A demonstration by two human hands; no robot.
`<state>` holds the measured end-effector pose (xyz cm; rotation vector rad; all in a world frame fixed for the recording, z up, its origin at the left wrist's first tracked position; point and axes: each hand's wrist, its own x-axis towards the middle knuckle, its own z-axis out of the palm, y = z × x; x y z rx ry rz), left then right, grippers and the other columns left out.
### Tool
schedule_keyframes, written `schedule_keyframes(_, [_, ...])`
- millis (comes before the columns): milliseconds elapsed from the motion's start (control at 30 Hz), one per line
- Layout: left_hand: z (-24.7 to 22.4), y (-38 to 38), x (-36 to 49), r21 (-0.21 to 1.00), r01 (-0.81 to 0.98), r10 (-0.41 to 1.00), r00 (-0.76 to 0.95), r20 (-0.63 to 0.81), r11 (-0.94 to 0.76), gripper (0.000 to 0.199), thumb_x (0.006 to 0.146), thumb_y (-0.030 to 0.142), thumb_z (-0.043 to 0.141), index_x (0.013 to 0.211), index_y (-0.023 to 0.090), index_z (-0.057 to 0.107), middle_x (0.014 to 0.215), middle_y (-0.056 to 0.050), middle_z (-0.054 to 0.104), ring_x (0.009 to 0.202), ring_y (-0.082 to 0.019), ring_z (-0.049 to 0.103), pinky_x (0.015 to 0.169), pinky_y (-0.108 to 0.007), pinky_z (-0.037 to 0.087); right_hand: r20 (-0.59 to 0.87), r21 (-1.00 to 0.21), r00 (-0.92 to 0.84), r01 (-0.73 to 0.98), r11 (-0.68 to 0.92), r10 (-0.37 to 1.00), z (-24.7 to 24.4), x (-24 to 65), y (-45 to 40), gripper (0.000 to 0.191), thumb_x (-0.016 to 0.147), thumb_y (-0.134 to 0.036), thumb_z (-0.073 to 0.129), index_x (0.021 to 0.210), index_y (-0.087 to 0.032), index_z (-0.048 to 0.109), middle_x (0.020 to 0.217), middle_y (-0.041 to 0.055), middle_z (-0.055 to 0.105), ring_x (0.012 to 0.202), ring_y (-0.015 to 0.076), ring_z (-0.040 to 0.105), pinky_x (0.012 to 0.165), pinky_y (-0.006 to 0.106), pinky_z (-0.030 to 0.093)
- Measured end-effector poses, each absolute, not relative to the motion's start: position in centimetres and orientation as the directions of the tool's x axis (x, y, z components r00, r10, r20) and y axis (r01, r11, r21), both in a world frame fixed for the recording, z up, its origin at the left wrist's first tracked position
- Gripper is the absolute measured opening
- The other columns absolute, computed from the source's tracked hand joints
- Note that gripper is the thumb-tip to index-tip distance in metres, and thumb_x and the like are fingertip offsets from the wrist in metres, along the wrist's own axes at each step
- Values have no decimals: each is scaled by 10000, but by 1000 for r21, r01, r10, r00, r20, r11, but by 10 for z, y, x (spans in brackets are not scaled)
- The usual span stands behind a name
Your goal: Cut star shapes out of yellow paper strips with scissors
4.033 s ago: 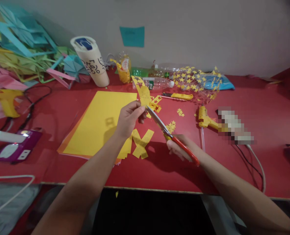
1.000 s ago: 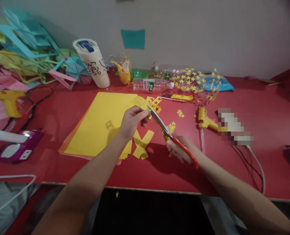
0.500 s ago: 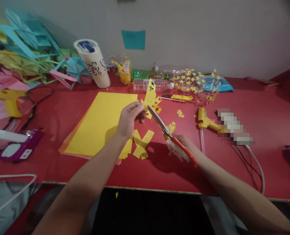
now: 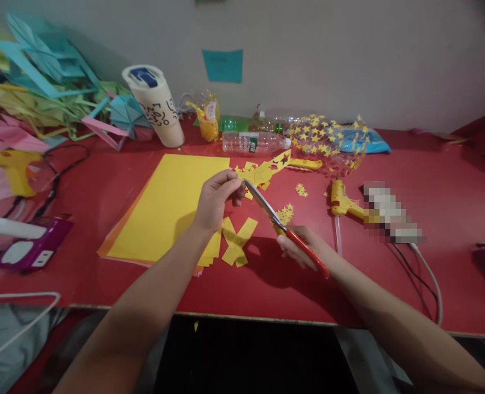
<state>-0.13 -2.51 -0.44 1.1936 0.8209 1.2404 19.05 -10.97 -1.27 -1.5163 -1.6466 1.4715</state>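
Observation:
Red-handled scissors (image 4: 303,249) are gripped in my right hand (image 4: 302,246), their blades pointing up and left toward my other fingertips. My left hand (image 4: 220,197) is pinched at the blade tips; whatever lies between its fingers is too small to make out. Just past the fingertips lies a heap of yellow paper scraps (image 4: 258,174) with star-shaped holes, one strip angled up to the right. Small yellow stars (image 4: 285,213) sit beside the blades, and others (image 4: 302,190) lie farther right. Crossed yellow strips (image 4: 239,241) rest below my left hand.
Yellow sheets (image 4: 164,208) lie at left on the red table (image 4: 242,298). Behind stand a tumbler (image 4: 156,109) and a clear bottle (image 4: 254,142) on its side. A yellow glue gun (image 4: 340,200) is at right, another (image 4: 16,167) at left, with folded paper shapes (image 4: 53,65) behind.
The star-holed yellow strip that stood upright beyond my fingertips now slants down to the right over the scraps. Both hands and the scissors have hardly moved.

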Motion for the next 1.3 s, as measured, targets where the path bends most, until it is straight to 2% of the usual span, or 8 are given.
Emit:
schedule_keyframes(200, [-5, -26, 0, 970, -228, 970, 206, 133, -85, 141, 759, 204, 525, 622, 177, 543, 558, 36, 553, 469, -35, 500, 423, -144, 416, -303, -900, -312, 404, -163, 900, -12, 192, -111, 392, 778, -504, 551, 572, -220, 378, 371, -86, 371, 341, 74, 373, 531, 283, 447])
schedule_keyframes(400, [-4, -27, 0, 968, -231, 969, 200, 147, -100, 152, 770, 202, 527, 624, 176, 562, 558, 34, 545, 468, -34, 491, 429, -148, 417, -330, -899, -316, 394, -193, 890, -11, 192, -110, 401, 783, -501, 560, 569, -211, 384, 372, -91, 370, 338, 66, 371, 536, 268, 457])
schedule_keyframes(633, [-3, -27, 0, 973, -211, 968, 209, 140, -95, 151, 768, 208, 531, 624, 176, 564, 558, 33, 540, 469, -37, 488, 434, -152, 422, -343, -896, -311, 392, -210, 886, -12, 193, -110, 427, 759, -549, 576, 567, -210, 402, 344, -90, 379, 332, 70, 380, 521, 260, 452])
schedule_keyframes(867, [-5, -25, -1, 974, -211, 969, 209, 133, -88, 151, 761, 215, 531, 619, 180, 567, 556, 28, 541, 468, -40, 488, 426, -155, 416, -386, -877, -259, 402, -264, 885, -9, 189, -109, 434, 732, -570, 589, 549, -211, 426, 340, -78, 387, 304, 78, 370, 440, 259, 432])
schedule_keyframes(1100, [-4, -26, -2, 975, -208, 970, 207, 125, -81, 143, 751, 218, 541, 616, 176, 566, 553, 25, 544, 477, -44, 494, 426, -158, 417, -416, -859, -237, 420, -294, 878, -5, 188, -109, 453, 701, -597, 586, 522, -220, 410, 314, -82, 371, 274, 76, 366, 438, 270, 439])
schedule_keyframes(1300, [-3, -26, -2, 971, -224, 969, 209, 133, -84, 152, 754, 202, 532, 608, 177, 567, 546, 27, 539, 463, -39, 484, 427, -159, 417, -394, -875, -248, 395, -279, 885, -12, 189, -109, 466, 698, -623, 576, 548, -212, 414, 334, -97, 364, 271, 64, 361, 418, 249, 414])
